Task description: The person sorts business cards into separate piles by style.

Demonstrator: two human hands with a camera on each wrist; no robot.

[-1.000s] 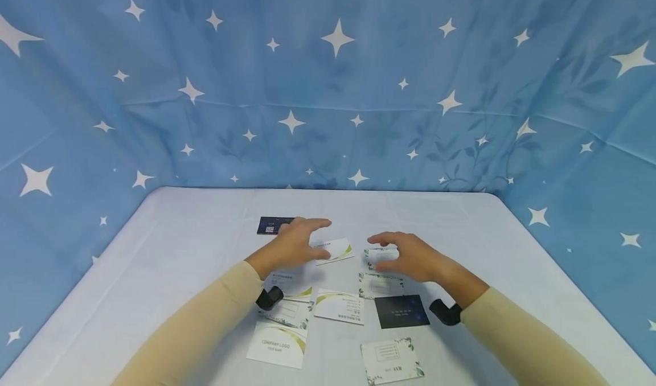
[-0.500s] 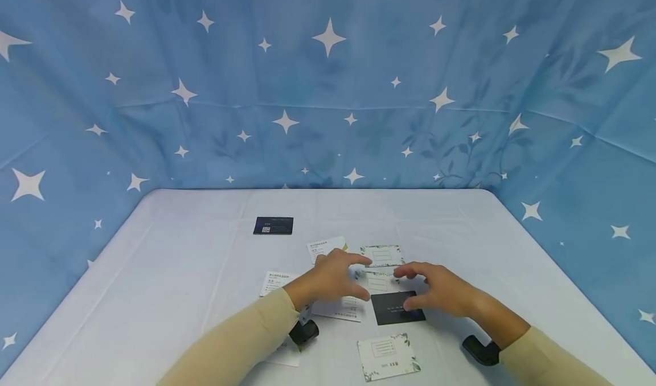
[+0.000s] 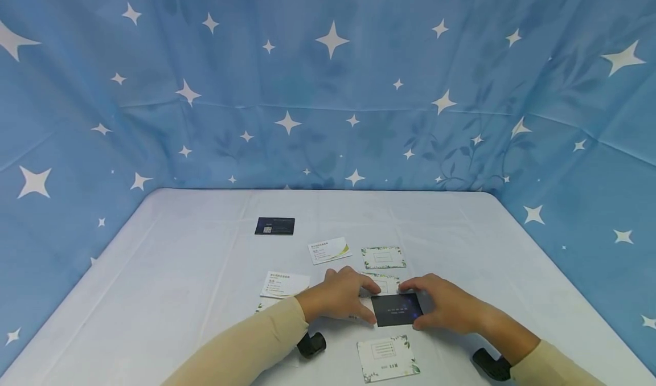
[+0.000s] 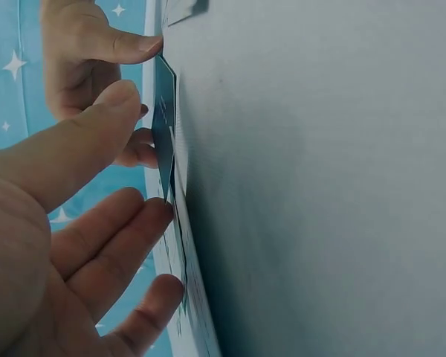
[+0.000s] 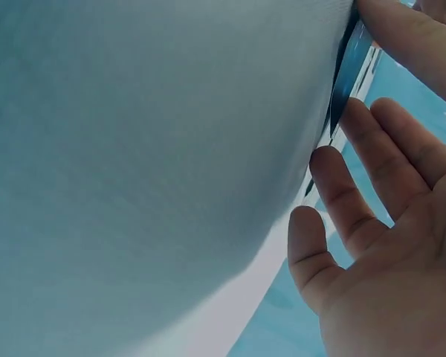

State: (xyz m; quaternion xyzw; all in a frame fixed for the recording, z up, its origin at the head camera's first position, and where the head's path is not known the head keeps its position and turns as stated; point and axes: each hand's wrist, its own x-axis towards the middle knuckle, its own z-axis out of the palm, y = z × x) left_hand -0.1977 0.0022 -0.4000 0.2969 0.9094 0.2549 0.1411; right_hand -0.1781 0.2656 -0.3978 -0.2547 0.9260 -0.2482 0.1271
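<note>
One dark card (image 3: 397, 309) is pinched between both hands | left hand (image 3: 339, 296) at its left edge | right hand (image 3: 447, 308) at its right edge | lifted slightly off counter (image 3: 169, 272)

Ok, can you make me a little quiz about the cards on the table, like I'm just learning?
1. True or false: both hands touch the dark card in the middle.
2. Which card lies farthest from the person? A) the far dark card B) the leafy card C) the green-striped card
3. Fill in: the left hand and right hand work over a table with a ____ cloth.

Key: 1 true; 2 A; 3 white.
</note>
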